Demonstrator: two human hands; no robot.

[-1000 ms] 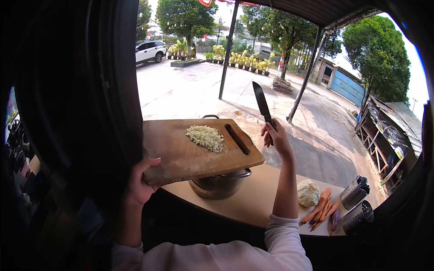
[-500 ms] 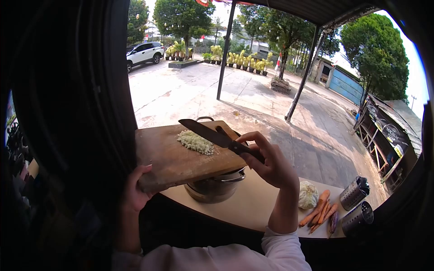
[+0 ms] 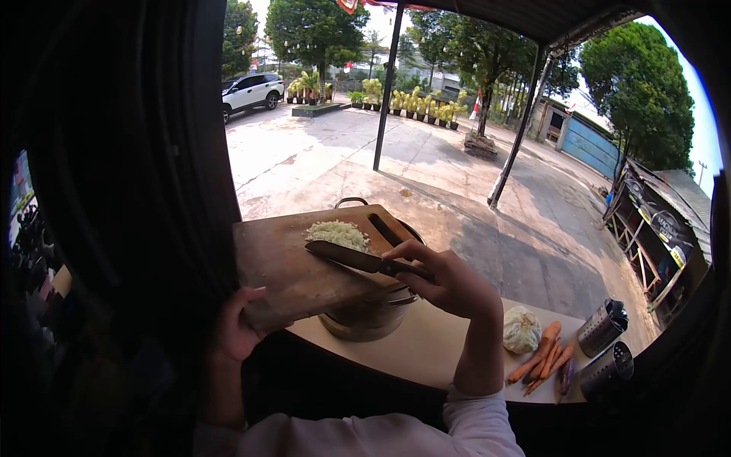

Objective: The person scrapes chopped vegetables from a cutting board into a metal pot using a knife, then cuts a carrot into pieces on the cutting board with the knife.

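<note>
My left hand [image 3: 242,329] grips the near left corner of a wooden cutting board [image 3: 282,266], its thumb on top. The board is held over a metal pot [image 3: 362,324], which it partly hides. A pile of finely chopped pale vegetable [image 3: 339,232] lies toward the board's far side; I cannot tell its kind. My right hand [image 3: 445,282] is closed round the handle of a kitchen knife [image 3: 346,256]. The blade is low over the board, along the near side of the pile, pointing left.
The pot stands on a pale counter [image 3: 434,346]. To the right are a cabbage [image 3: 521,330], several carrots [image 3: 544,359], a purple vegetable [image 3: 567,375] and two perforated metal holders [image 3: 601,329]. A dark wall [image 3: 183,152] borders the left; a paved yard lies beyond the counter.
The knife has come down from above the board to the near edge of the chopped pile. The view has shifted slightly. My left hand still grips the board.
</note>
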